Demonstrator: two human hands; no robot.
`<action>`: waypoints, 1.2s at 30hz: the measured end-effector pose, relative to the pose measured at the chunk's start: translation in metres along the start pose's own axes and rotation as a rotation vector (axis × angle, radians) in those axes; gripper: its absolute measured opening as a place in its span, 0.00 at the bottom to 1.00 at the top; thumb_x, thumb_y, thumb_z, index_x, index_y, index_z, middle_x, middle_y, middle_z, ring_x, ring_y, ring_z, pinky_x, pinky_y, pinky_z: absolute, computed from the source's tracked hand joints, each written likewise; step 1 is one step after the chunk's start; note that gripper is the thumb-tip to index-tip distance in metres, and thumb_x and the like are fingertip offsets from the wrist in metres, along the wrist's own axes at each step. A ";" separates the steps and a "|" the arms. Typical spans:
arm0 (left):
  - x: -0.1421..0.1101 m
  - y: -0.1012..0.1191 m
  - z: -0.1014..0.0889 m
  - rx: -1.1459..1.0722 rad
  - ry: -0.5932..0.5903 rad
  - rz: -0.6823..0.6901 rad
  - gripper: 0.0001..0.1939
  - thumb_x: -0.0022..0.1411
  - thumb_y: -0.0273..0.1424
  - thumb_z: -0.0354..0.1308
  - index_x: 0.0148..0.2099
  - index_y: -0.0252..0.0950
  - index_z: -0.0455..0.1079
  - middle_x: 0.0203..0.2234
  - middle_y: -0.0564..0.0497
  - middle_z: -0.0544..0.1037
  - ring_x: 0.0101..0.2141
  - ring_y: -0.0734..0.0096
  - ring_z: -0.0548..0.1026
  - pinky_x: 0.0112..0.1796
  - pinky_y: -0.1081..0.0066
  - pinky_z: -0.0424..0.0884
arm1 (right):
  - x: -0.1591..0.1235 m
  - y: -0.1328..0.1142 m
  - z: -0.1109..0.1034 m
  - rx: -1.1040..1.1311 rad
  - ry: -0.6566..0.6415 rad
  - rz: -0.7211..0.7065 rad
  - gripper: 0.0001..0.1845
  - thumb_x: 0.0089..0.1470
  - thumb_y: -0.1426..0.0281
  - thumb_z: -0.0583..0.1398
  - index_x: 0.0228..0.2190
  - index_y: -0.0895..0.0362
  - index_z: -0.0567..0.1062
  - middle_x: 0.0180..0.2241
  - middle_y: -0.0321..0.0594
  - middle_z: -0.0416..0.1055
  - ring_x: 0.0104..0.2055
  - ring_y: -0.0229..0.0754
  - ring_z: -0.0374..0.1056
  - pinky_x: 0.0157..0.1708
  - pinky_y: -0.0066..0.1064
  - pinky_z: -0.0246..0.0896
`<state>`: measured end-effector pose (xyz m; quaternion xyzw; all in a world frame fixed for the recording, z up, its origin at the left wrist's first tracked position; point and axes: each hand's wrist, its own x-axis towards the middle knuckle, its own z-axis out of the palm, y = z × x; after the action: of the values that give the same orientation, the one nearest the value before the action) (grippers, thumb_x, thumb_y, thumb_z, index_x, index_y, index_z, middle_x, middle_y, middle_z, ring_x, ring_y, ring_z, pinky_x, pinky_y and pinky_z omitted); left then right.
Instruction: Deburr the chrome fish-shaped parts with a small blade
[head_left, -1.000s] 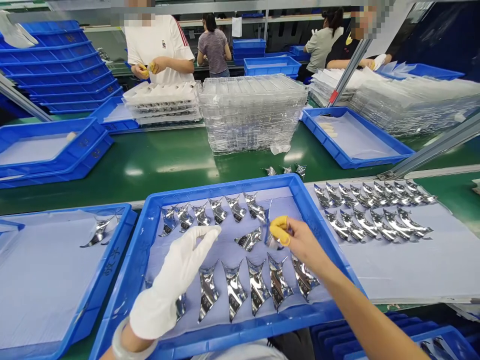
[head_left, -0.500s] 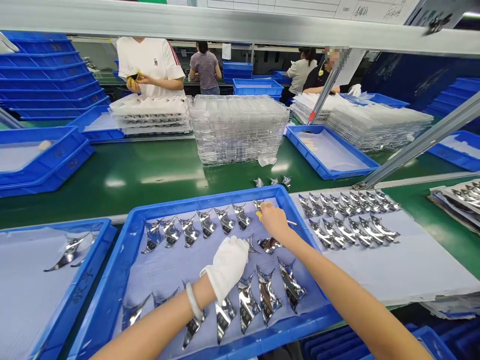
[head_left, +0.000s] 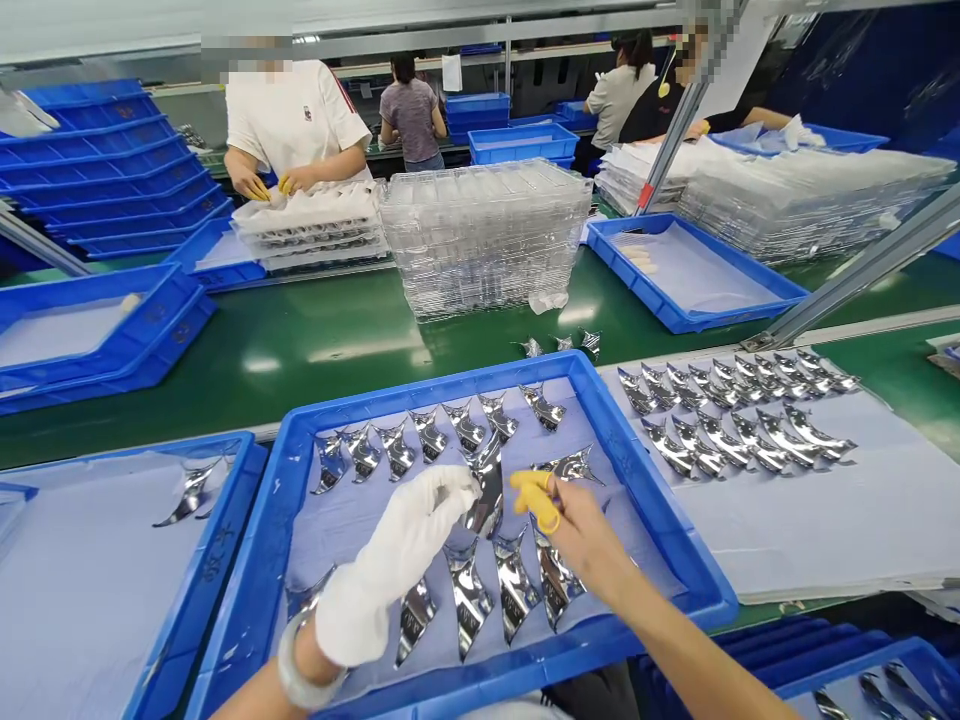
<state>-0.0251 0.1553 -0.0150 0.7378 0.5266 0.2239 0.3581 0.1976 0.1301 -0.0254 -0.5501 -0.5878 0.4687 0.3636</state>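
Note:
My left hand (head_left: 409, 545), in a white glove, pinches a curved mirror-finish metal piece (head_left: 487, 490) by its left edge, raised over a blue tray (head_left: 300, 425). My right hand (head_left: 574, 525), with yellow finger covers, is just right of that piece, its fingers curled together; whatever they hold is hidden. Another shiny metal piece (head_left: 574, 465) lies behind the right hand. Similar pieces form a back row (head_left: 430, 437) and a front row (head_left: 514, 585) on the tray's white lining, the front row partly covered by my hands.
More metal pieces (head_left: 724, 440) lie in two rows on white sheets at right. Another blue tray (head_left: 240, 500) stands at left. Stacked clear plastic trays (head_left: 484, 240) and a slanting metal post (head_left: 832, 265) are beyond. A co-worker in a white shirt (head_left: 296, 120) works across the green table.
My left hand has lifted a metal piece from the tray. My right hand has come back from the far row towards it; the thin stick beside it no longer shows. The view has shifted.

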 end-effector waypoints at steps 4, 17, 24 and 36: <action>-0.032 0.009 -0.004 -0.483 0.080 -0.129 0.13 0.69 0.42 0.61 0.43 0.37 0.75 0.36 0.48 0.81 0.34 0.66 0.78 0.38 0.67 0.78 | -0.016 -0.024 0.028 0.442 -0.080 0.051 0.18 0.63 0.55 0.61 0.33 0.57 0.78 0.20 0.27 0.54 0.21 0.33 0.42 0.20 0.27 0.42; -0.050 0.016 0.024 -0.497 0.622 -0.226 0.35 0.56 0.40 0.74 0.64 0.45 0.72 0.60 0.48 0.78 0.62 0.51 0.73 0.65 0.55 0.65 | -0.033 -0.027 0.044 -0.049 0.213 -0.502 0.10 0.63 0.78 0.59 0.39 0.53 0.79 0.25 0.35 0.75 0.23 0.39 0.67 0.23 0.28 0.65; -0.049 0.013 0.012 -0.535 0.697 0.028 0.15 0.63 0.32 0.68 0.52 0.46 0.80 0.41 0.53 0.85 0.44 0.63 0.81 0.62 0.55 0.69 | -0.040 -0.013 0.043 -0.374 0.225 -0.843 0.27 0.58 0.85 0.54 0.54 0.54 0.75 0.36 0.46 0.85 0.33 0.48 0.82 0.31 0.33 0.76; -0.063 0.021 0.006 -0.262 0.700 0.339 0.11 0.67 0.35 0.64 0.51 0.55 0.80 0.29 0.56 0.82 0.36 0.61 0.79 0.62 0.40 0.64 | -0.030 -0.009 0.047 -0.259 0.210 -0.732 0.21 0.56 0.85 0.54 0.44 0.53 0.77 0.35 0.42 0.83 0.29 0.44 0.78 0.27 0.30 0.71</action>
<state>-0.0299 0.0902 0.0008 0.6414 0.4548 0.5825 0.2061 0.1543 0.0943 -0.0278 -0.3905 -0.7588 0.1713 0.4923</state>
